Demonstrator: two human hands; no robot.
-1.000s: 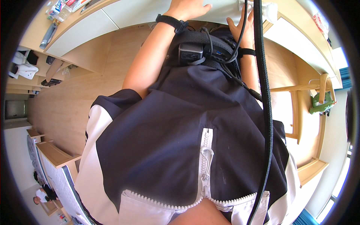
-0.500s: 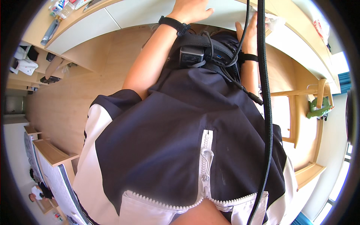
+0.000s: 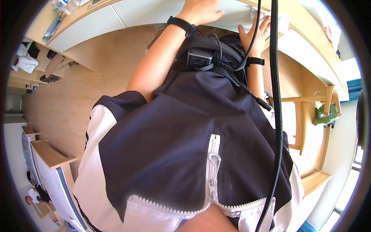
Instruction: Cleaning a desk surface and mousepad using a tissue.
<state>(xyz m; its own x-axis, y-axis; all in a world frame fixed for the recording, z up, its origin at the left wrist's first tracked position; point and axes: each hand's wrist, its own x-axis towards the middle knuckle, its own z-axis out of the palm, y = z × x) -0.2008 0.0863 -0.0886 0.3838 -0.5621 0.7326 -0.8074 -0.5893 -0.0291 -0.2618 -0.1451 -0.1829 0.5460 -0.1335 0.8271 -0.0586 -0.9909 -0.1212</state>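
Note:
My left hand [image 3: 200, 11] is over the light desk front at the top edge, which cuts off most of its fingers. Its thumb stretches out to the right, and nothing shows in the hand. To the right, my right hand [image 3: 253, 38] has thumb and fingers spread beside a crumpled, see-through white wrapping [image 3: 283, 22] on the desk edge. Whether the fingertips touch the wrapping I cannot tell, because a black cable [image 3: 274, 77] crosses in front. Black bands circle both wrists.
A bottle [image 3: 71, 7] and a grey tube-like item [image 3: 53, 29] lie on the desk's left end. Black devices with cables [image 3: 200, 58] hang at my front. To the right stand a wooden chair [image 3: 328, 101] and a green basket [image 3: 325, 116]. A person [image 3: 36, 194] is far left.
My right hand has shifted slightly left, away from the wrapping, and its fingers are spread wider. My left hand has moved a little to the right.

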